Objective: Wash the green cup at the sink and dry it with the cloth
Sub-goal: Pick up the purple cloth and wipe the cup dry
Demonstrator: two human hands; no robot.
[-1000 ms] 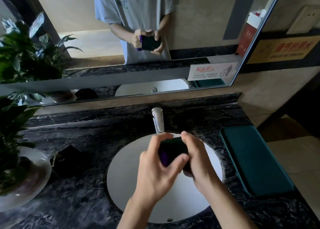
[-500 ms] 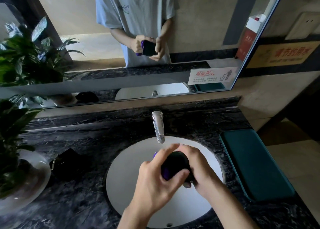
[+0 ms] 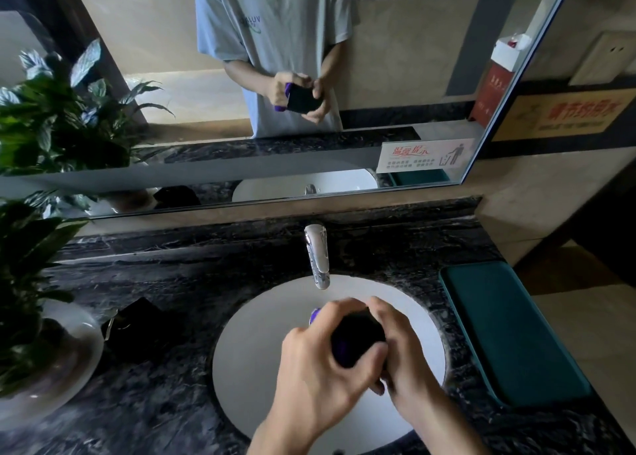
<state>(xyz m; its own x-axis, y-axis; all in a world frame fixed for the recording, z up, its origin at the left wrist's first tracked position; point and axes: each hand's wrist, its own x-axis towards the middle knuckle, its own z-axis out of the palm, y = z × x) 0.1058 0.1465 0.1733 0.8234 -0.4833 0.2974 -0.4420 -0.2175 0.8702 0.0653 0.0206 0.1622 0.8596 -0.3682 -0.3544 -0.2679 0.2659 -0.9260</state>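
The cup [image 3: 358, 337] looks very dark green, almost black, and is held over the white sink basin [image 3: 261, 351], below and in front of the chrome tap [image 3: 318, 255]. My left hand [image 3: 316, 375] wraps its left side, thumb across the front. A purple piece [image 3: 315, 315] pokes out above the fingers; I cannot tell what it is. My right hand [image 3: 402, 355] grips the cup's right side. Most of the cup is hidden by my fingers. No water stream shows at the tap. A flat teal pad or folded cloth [image 3: 509, 330] lies on the counter to the right.
The counter [image 3: 192, 282] is dark marble. A potted plant [image 3: 31, 248] in a pale bowl [image 3: 51, 368] stands at the left, with a small dark object [image 3: 137, 327] beside it. The mirror [image 3: 378, 76] behind the tap reflects the person holding the cup.
Both hands with the cup have moved down and toward me, from right under the spout to the middle of the basin. The grip stays the same.
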